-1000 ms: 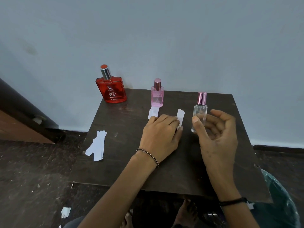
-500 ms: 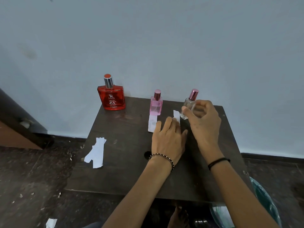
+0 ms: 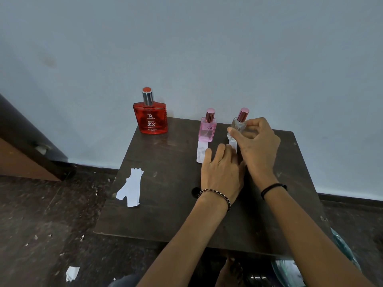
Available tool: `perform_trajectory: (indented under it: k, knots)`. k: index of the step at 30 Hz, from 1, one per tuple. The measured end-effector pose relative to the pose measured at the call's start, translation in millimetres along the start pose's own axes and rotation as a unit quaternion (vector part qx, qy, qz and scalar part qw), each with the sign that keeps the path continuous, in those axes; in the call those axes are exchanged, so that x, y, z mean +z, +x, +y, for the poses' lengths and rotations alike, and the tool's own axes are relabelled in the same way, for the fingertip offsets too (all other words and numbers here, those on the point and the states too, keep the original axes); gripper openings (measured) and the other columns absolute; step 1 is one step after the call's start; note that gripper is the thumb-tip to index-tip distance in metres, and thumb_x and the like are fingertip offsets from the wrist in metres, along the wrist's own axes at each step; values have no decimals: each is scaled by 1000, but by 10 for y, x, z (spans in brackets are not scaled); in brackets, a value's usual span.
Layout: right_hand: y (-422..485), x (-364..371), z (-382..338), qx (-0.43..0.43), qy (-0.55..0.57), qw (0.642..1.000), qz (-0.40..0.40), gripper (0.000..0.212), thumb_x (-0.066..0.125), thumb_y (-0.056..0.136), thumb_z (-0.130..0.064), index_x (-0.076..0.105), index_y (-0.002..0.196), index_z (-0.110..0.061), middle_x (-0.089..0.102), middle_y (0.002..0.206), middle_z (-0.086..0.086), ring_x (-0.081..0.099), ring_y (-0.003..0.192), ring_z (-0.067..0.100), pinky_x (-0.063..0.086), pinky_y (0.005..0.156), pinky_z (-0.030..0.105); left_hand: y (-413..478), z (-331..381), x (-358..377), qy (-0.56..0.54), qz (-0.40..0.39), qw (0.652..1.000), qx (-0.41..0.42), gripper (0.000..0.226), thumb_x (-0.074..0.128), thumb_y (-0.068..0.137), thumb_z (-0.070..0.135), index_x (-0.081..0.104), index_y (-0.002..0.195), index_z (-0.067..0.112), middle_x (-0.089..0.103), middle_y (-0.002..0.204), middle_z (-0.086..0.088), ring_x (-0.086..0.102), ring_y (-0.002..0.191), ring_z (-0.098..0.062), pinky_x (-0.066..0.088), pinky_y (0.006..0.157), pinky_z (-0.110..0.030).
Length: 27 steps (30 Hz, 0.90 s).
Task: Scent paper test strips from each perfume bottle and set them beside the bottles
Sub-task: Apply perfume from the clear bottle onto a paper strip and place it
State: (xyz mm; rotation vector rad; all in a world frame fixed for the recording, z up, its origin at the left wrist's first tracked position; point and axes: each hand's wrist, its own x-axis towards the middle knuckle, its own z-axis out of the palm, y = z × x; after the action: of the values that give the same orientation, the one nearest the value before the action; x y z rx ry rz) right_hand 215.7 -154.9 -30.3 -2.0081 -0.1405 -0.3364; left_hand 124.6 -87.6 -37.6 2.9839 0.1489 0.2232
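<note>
Three perfume bottles stand along the far edge of the dark table (image 3: 165, 214): a red bottle (image 3: 150, 117) at the left corner, a pink bottle (image 3: 207, 129) in the middle, and a clear bottle (image 3: 238, 124) with a pink cap. My right hand (image 3: 257, 146) grips the clear bottle, nearly upright at the table surface. My left hand (image 3: 222, 175) lies flat, fingers on a white paper strip (image 3: 233, 144) just in front of the clear bottle. Another strip (image 3: 201, 152) lies in front of the pink bottle.
A small pile of spare white strips (image 3: 131, 188) lies at the table's left edge. Paper scraps (image 3: 72, 273) litter the dark floor. A wooden door (image 3: 22, 146) stands at the left, and a wall rises right behind the table. A green plastic object (image 3: 344, 251) shows at lower right.
My right hand closed on the clear bottle, lifted it tilted toward the back, and now holds it nearly upright beside the pink bottle. My left hand slid forward with the strip.
</note>
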Motion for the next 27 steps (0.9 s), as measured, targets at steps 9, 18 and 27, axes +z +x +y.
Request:
perform_trajectory:
  k: [9,18,27]
  knots:
    - [-69,40,48,-15,-8,1000,13,47,88,77,-41,64,107,-15,66,92,-11,67,79,2,47,66,0,5,-5,27,-12,7,1000,1,41,45,99,31,51,135,11,53,136,-5,40,129,-24,29,108,-42]
    - [-97,6,154,5,17,1000,-3,54,92,74,-35,62,111,-10,71,100,-1,70,87,3,48,69,0,-8,-28,24,-21,23,1000,-5,49,37,103,32,40,147,9,52,141,-2,41,129,-21,27,108,-41]
    - [-109,45,160,-8,3,1000,-8,52,90,76,-32,60,112,-8,71,100,2,71,86,11,50,71,3,-16,-36,33,-23,22,1000,4,51,41,101,30,39,147,9,50,144,-2,41,129,-21,27,108,-42]
